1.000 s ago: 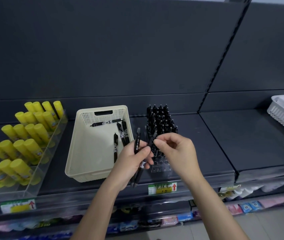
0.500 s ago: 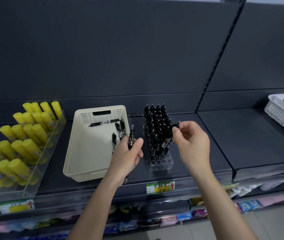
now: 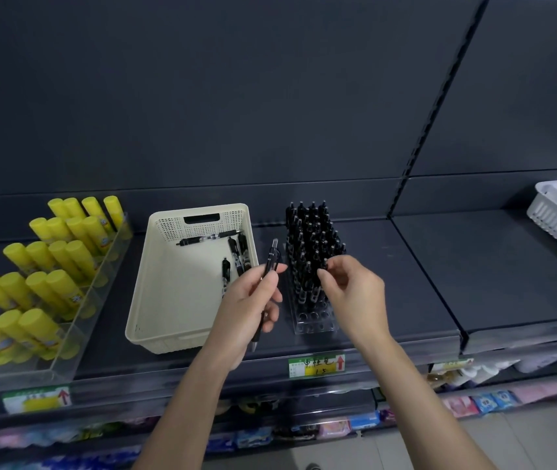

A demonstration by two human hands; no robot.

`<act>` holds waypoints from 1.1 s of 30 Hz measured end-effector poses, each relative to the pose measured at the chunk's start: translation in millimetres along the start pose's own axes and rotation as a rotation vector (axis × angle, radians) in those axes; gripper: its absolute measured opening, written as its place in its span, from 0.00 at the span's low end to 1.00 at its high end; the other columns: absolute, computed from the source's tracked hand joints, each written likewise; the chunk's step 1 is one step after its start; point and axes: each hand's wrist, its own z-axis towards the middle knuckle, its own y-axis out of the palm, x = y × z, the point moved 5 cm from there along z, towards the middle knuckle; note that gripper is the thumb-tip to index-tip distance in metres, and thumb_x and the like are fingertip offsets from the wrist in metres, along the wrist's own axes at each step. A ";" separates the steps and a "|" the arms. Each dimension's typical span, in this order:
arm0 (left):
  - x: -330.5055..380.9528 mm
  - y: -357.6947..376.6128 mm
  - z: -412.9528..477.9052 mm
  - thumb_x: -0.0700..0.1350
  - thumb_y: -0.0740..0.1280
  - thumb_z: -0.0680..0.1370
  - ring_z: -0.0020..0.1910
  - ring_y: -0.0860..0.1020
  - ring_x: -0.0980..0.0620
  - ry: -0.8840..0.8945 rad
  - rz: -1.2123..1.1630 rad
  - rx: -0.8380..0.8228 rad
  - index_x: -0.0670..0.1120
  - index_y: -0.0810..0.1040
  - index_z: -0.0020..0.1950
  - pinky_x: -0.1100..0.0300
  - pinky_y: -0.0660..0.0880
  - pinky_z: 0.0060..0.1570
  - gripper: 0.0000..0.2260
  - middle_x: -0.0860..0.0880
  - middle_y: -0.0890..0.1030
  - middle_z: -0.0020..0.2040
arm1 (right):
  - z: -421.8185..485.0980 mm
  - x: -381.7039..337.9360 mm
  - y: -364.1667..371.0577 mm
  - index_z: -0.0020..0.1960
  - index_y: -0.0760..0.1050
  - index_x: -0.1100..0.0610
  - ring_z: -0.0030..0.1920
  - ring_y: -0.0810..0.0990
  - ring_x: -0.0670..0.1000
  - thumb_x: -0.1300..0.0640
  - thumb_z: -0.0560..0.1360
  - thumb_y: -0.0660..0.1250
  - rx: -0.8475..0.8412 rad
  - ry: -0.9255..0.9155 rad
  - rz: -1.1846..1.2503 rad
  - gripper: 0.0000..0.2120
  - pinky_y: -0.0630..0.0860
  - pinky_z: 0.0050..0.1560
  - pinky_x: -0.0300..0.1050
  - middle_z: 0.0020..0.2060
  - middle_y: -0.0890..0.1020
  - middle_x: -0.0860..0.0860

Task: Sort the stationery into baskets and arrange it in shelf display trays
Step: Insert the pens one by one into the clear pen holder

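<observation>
The right hand (image 3: 351, 293) pinches the top of a black pen (image 3: 325, 264) standing among the filled rows of the clear display tray (image 3: 314, 325). I'd press it straight down until it sits level with its neighbours. The left hand (image 3: 246, 310) grips a spare pen (image 3: 272, 257) upright, just beside the cream basket (image 3: 168, 300) where loose pens (image 3: 236, 256) lie.

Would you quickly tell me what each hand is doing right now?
Left hand: gripping a black pen.
Right hand: pinching the top of a racked pen.
</observation>
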 end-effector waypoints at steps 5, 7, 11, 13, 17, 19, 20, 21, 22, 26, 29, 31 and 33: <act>-1.3 -1.4 2.0 0.44 0.56 0.83 0.29 0.69 0.56 -0.015 -0.086 0.020 0.46 0.81 0.55 0.65 0.66 0.25 0.13 0.50 0.78 0.35 | 2.9 -0.2 0.3 0.48 0.79 0.56 0.38 0.79 0.42 0.58 0.75 0.69 0.025 -0.045 -0.034 0.03 0.75 0.40 0.31 0.36 0.80 0.46; -2.1 -1.6 1.8 0.41 0.55 0.83 0.30 0.70 0.56 -0.013 -0.097 0.027 0.43 0.81 0.54 0.64 0.67 0.27 0.14 0.50 0.78 0.36 | 1.8 -3.5 -1.1 0.48 0.80 0.58 0.38 0.80 0.47 0.60 0.75 0.69 0.041 -0.100 -0.093 0.03 0.77 0.41 0.38 0.37 0.82 0.49; -0.3 -1.0 0.4 0.40 0.58 0.82 0.32 0.72 0.56 0.012 0.000 0.040 0.47 0.82 0.50 0.64 0.70 0.31 0.12 0.51 0.78 0.35 | -1.1 -6.4 2.4 0.48 0.80 0.58 0.38 0.79 0.46 0.59 0.74 0.70 0.014 -0.116 -0.109 0.04 0.76 0.41 0.36 0.38 0.82 0.49; 1.4 -0.2 -0.2 0.41 0.60 0.81 0.31 0.73 0.57 0.023 0.063 0.039 0.52 0.82 0.44 0.65 0.72 0.32 0.13 0.51 0.78 0.35 | -0.9 -4.3 3.2 0.47 0.80 0.56 0.38 0.79 0.45 0.59 0.74 0.70 -0.009 -0.064 -0.063 0.03 0.73 0.40 0.30 0.37 0.81 0.47; 2.4 -0.9 -1.0 0.41 0.62 0.80 0.32 0.74 0.57 0.033 0.111 0.043 0.51 0.81 0.48 0.66 0.73 0.35 0.09 0.54 0.78 0.34 | -0.7 -2.8 -1.7 0.47 0.79 0.56 0.39 0.79 0.44 0.58 0.74 0.71 -0.016 -0.006 -0.025 0.03 0.72 0.40 0.27 0.37 0.81 0.47; 2.8 0.0 -2.5 0.41 0.63 0.79 0.34 0.76 0.57 0.041 0.112 0.028 0.51 0.81 0.51 0.65 0.74 0.36 0.09 0.55 0.79 0.35 | -4.1 -5.1 -8.5 0.47 0.79 0.56 0.40 0.78 0.42 0.57 0.73 0.71 0.018 0.004 -0.025 0.05 0.72 0.39 0.26 0.39 0.81 0.47; 3.3 1.2 -3.2 0.40 0.63 0.79 0.35 0.77 0.57 0.048 0.116 0.015 0.51 0.81 0.52 0.66 0.74 0.36 0.09 0.55 0.80 0.36 | -6.4 -7.9 -12.5 0.47 0.78 0.55 0.40 0.78 0.41 0.56 0.73 0.72 0.039 0.000 -0.010 0.05 0.72 0.40 0.26 0.39 0.80 0.46; 3.9 2.8 -3.8 0.40 0.63 0.79 0.36 0.78 0.57 0.055 0.122 -0.001 0.51 0.80 0.53 0.66 0.75 0.37 0.09 0.55 0.81 0.37 | -8.3 -11.6 -15.8 0.46 0.78 0.54 0.39 0.78 0.41 0.56 0.72 0.72 0.050 -0.007 0.017 0.05 0.73 0.40 0.27 0.39 0.80 0.46; 4.6 5.0 -4.1 0.40 0.63 0.79 0.37 0.79 0.57 0.058 0.129 -0.020 0.51 0.80 0.53 0.66 0.75 0.38 0.09 0.55 0.81 0.37 | -9.7 -15.4 -18.0 0.45 0.78 0.53 0.39 0.78 0.41 0.56 0.72 0.72 0.044 -0.007 0.061 0.04 0.73 0.40 0.28 0.38 0.80 0.45; 6.9 20.7 -3.8 0.41 0.62 0.80 0.38 0.82 0.54 0.054 0.151 -0.127 0.47 0.79 0.52 0.64 0.77 0.39 0.07 0.51 0.84 0.40 | -9.0 -25.6 -17.1 0.46 0.80 0.51 0.37 0.79 0.39 0.58 0.72 0.72 -0.103 0.108 0.320 0.04 0.75 0.39 0.32 0.36 0.82 0.45; 7.3 31.1 -4.1 0.41 0.61 0.81 0.40 0.83 0.53 0.035 0.154 -0.190 0.48 0.78 0.52 0.62 0.78 0.41 0.06 0.51 0.84 0.41 | -7.3 -27.7 -16.6 0.46 0.80 0.58 0.35 0.78 0.39 0.62 0.73 0.71 -0.178 0.168 0.458 0.03 0.75 0.38 0.33 0.36 0.81 0.48; 9.8 31.3 -1.7 0.42 0.62 0.81 0.42 0.83 0.54 0.061 0.195 -0.184 0.49 0.78 0.51 0.61 0.78 0.44 0.06 0.51 0.85 0.42 | -7.2 -27.2 -18.7 0.45 0.79 0.60 0.36 0.78 0.42 0.63 0.73 0.71 -0.178 0.185 0.520 0.02 0.77 0.39 0.36 0.36 0.80 0.51; 14.2 24.5 2.9 0.44 0.63 0.80 0.45 0.82 0.57 0.132 0.331 -0.119 0.53 0.79 0.50 0.60 0.78 0.48 0.06 0.54 0.84 0.44 | -6.1 -26.0 -24.3 0.44 0.77 0.61 0.38 0.78 0.47 0.64 0.73 0.70 -0.133 0.203 0.584 0.02 0.80 0.40 0.40 0.37 0.79 0.55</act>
